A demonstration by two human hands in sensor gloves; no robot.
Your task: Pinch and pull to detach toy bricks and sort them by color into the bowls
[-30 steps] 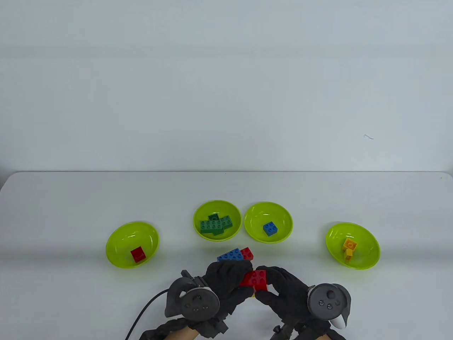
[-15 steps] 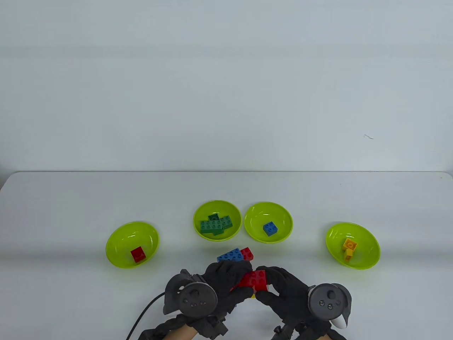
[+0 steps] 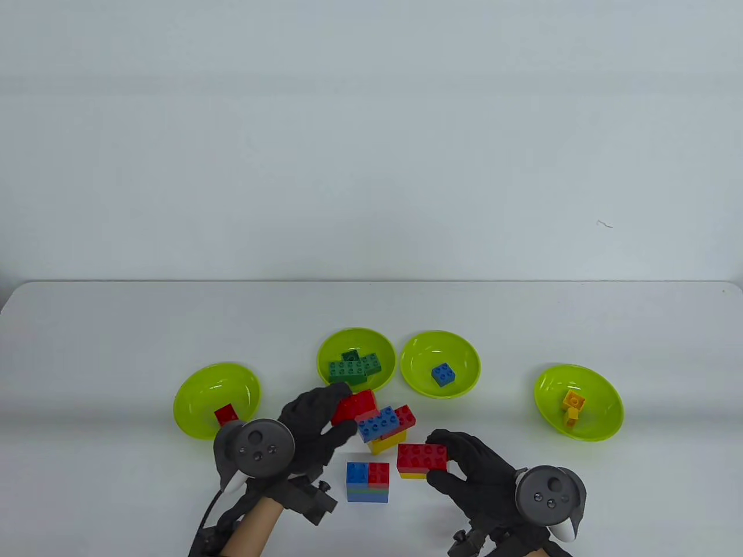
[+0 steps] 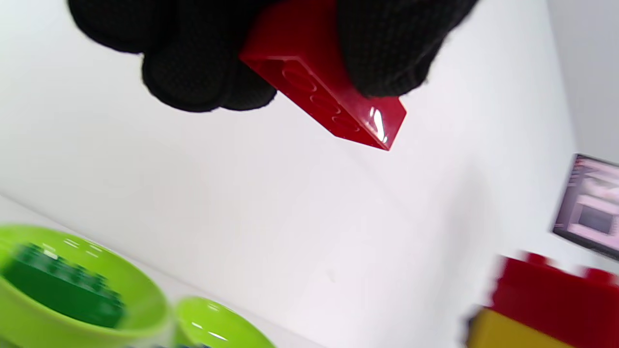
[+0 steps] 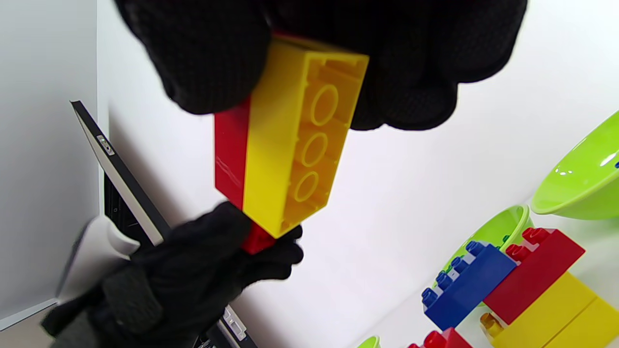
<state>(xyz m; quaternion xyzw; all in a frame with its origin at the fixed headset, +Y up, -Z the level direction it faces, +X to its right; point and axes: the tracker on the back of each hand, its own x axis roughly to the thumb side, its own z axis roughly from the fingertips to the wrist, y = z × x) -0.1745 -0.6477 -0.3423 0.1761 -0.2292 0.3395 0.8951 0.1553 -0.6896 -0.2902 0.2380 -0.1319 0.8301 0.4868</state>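
My left hand [image 3: 342, 411] pinches a single red brick [image 3: 355, 406] between thumb and fingers, just in front of the green bowl [image 3: 384, 347]; the left wrist view shows this red brick [image 4: 329, 96] gripped from both sides. My right hand [image 3: 438, 458] holds a red brick stuck on a yellow one [image 3: 422, 460] near the front edge. In the right wrist view the yellow brick's hollow underside [image 5: 300, 145] faces the camera. A blue, red and yellow cluster [image 3: 386, 426] stands between the hands. A small mixed stack [image 3: 367, 481] sits in front of it.
Four lime bowls stand in a row: one with a red brick [image 3: 197, 394] at left, the green-brick bowl, one with a blue brick [image 3: 418, 360], one with yellow bricks [image 3: 603, 400] at right. A black cable [image 3: 206, 522] trails from my left wrist.
The hands have pulled apart. The left one moved up and left with one red brick; the right keeps the red-and-yellow pair. The cluster and small stack are now uncovered.
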